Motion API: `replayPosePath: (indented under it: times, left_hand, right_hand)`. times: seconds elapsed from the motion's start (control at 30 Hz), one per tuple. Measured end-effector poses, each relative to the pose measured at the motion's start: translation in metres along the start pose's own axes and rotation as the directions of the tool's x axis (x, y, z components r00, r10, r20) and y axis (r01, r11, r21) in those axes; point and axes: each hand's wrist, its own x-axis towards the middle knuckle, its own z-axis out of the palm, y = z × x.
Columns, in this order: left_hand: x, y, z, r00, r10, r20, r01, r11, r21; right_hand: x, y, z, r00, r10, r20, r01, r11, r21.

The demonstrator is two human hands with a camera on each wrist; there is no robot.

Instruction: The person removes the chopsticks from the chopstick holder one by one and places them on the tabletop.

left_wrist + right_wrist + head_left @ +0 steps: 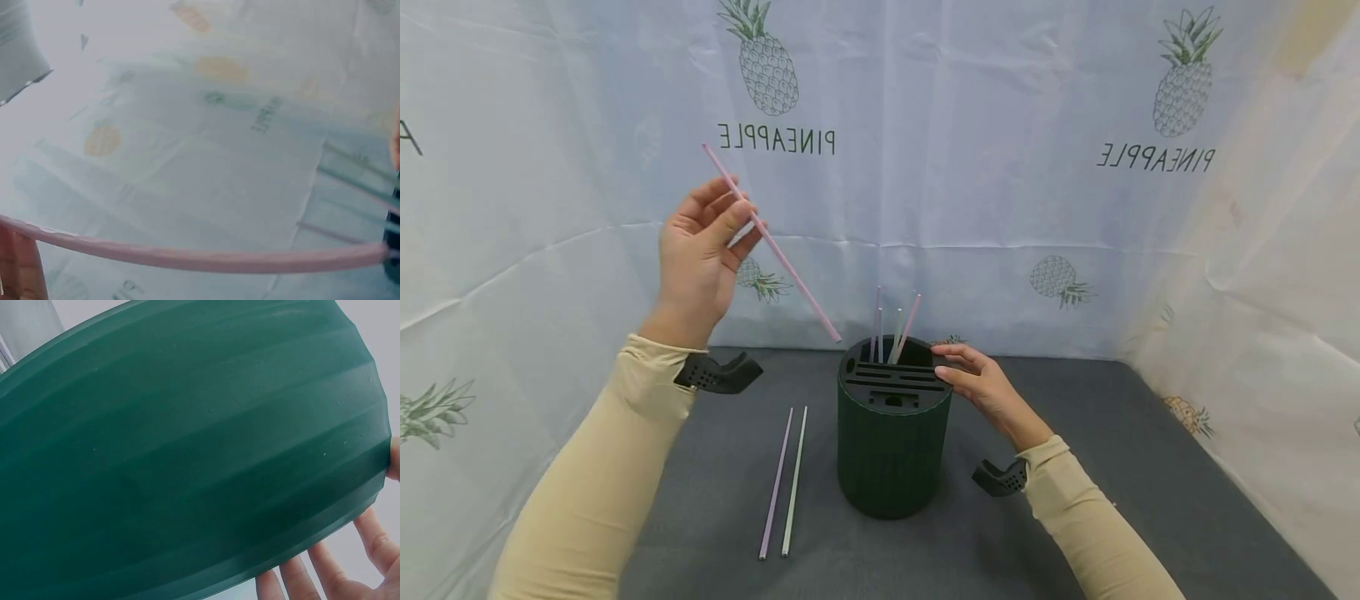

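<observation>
In the head view my raised left hand point(707, 242) pinches a pink chopstick point(786, 267) near its upper part. The stick slants down to the right, its lower end above and left of a dark green utensil holder point(891, 454). It also crosses the bottom of the left wrist view as a pink bar point(206, 259). My right hand point(988, 392) touches the holder's right rim. The right wrist view has its fairly straight fingers point(325, 565) against the ribbed green wall point(206, 444). Several thin sticks point(906, 329) stand in the holder's rear compartment.
On the dark table point(715, 508), left of the holder, a purple chopstick point(775, 483) and a pale green chopstick point(794, 483) lie side by side. A white pineapple-print cloth point(962, 167) hangs behind and along both sides. The holder's top has several slots.
</observation>
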Motion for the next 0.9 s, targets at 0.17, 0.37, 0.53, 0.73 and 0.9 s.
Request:
replayPosePath:
  times: [0.17, 0.37, 0.53, 0.73, 0.9]
  left_hand:
    - [-0.002, 0.017, -0.031, 0.995, -0.038, -0.097, 0.039, 0.999, 0.013]
    - [-0.016, 0.001, -0.083, 0.952, -0.202, -0.229, 0.237, 0.962, 0.137]
    - [-0.034, -0.026, -0.128, 0.895, -0.313, -0.319, 0.411, 0.858, 0.309]
    - [-0.060, -0.058, -0.174, 0.822, -0.433, -0.370, 0.567, 0.683, 0.460]
    - [-0.081, -0.082, -0.198, 0.781, -0.487, -0.391, 0.619, 0.521, 0.588]
  right_hand:
    - [0.000, 0.000, 0.000, 1.000, -0.003, 0.007, 0.003, 1.000, -0.002]
    - [-0.001, 0.001, 0.000, 1.000, -0.019, 0.003, 0.019, 0.999, -0.029]
    - [-0.002, 0.000, 0.000, 1.000, -0.018, 0.004, 0.018, 1.000, -0.025]
    - [-0.001, -0.001, 0.001, 1.000, -0.001, 0.001, 0.001, 1.000, -0.022]
    - [-0.001, -0.002, 0.001, 1.000, -0.006, 0.008, 0.006, 1.000, -0.011]
